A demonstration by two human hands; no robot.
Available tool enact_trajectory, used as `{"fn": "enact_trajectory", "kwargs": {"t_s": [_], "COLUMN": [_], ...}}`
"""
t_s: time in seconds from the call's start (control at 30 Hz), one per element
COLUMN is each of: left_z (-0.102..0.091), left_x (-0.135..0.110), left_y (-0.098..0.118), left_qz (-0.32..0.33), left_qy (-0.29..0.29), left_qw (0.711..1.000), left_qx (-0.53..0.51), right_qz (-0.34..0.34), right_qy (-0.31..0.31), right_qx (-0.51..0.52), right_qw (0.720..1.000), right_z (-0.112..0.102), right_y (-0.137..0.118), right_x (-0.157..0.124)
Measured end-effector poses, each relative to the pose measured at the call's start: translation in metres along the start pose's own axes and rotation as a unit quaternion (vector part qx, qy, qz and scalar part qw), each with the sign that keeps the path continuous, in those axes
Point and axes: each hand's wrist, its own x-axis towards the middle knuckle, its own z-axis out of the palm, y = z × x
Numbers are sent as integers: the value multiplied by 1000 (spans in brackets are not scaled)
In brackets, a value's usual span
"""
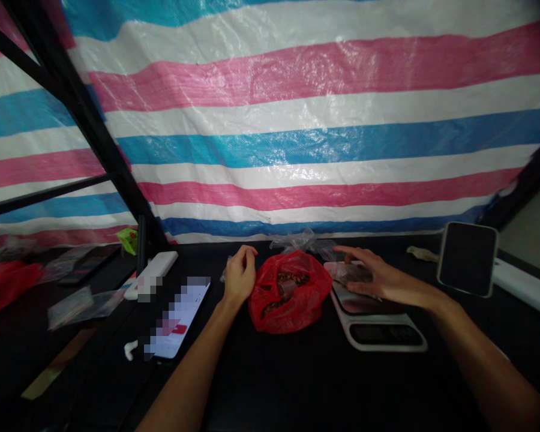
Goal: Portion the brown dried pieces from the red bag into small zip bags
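Observation:
My left hand point(242, 273) is closed beside the left edge of a red plastic bag point(312, 307). A bit of clear plastic point(224, 275) shows at its fingers. The red bag stands open, with small brown pieces point(292, 278) inside and a clear piece among them. To its right lies a white kitchen scale point(348, 336) with a dark, shiny platform. My right hand point(369, 273) reaches over that platform, fingers apart, touching a small clear bag point(348, 273) on it. What the small bag contains is hard to make out.
A lit phone point(184, 318), a white box-shaped item point(155, 270) and a white earphone point(129, 350) lie left. Clear bags point(297, 240) lie behind the red bag. A dark-screened device point(468, 259) stands at right. Striped plastic sheeting point(297, 138) hangs behind; a black frame post point(94, 132) slants at left.

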Motion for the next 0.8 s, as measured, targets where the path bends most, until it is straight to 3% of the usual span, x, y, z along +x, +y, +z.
{"fn": "enact_trajectory", "kwargs": {"t_s": [0.17,0.4,0.6,0.8], "left_z": [0,-1,-2,-1], "left_x": [0,1,0,0], "left_y": [0,1,3,3], "left_qz": [0,2,1,7], "left_qy": [3,4,5,4], "left_qw": [1000,1000,1000,1000], "left_qx": [7,4,17,8], "right_qz": [-1,-77,-100,-115], "right_qy": [19,193,142,127], "right_qx": [-26,52,-92,-228], "right_qw": [999,977,980,959], "right_z": [8,27,43,48], "right_y": [1,-28,-50,-57], "right_x": [3,17,17,20]}}
